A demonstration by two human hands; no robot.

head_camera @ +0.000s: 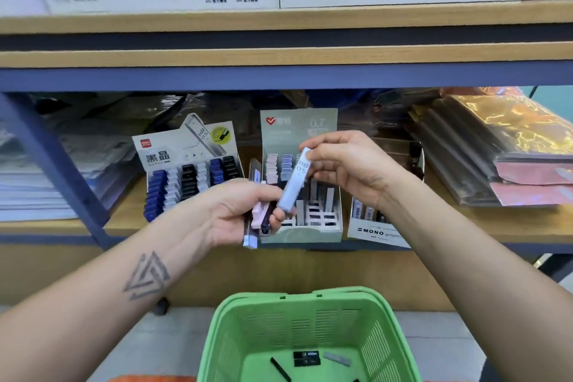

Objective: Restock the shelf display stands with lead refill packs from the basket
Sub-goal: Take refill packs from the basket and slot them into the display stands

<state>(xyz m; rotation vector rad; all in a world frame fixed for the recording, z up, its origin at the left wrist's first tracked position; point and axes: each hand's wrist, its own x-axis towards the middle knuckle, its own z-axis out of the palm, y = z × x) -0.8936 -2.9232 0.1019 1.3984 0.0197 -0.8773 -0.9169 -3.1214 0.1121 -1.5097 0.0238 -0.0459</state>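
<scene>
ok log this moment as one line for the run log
right hand: pinching HB 0.5 pack | left hand: holding several packs | basket: few packs left | middle stand: empty slots

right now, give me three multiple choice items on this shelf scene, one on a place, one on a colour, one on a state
1. Where does the display stand marked 0.7 stand?
A. left of the deli stand
B. between the deli stand and the MONO box
C. inside the basket

2. What colour is the basket?
A. green
B. red
C. black

3. What is the right hand doing?
A. hanging idle
B. pressing flat on the shelf
C. pinching the HB 0.5 refill pack

Answers: 1 B, it sits flanked by those two. 2 A, its walls are plainly green. 3 C, fingertips pinch its upper end while the left hand grips several packs.
</scene>
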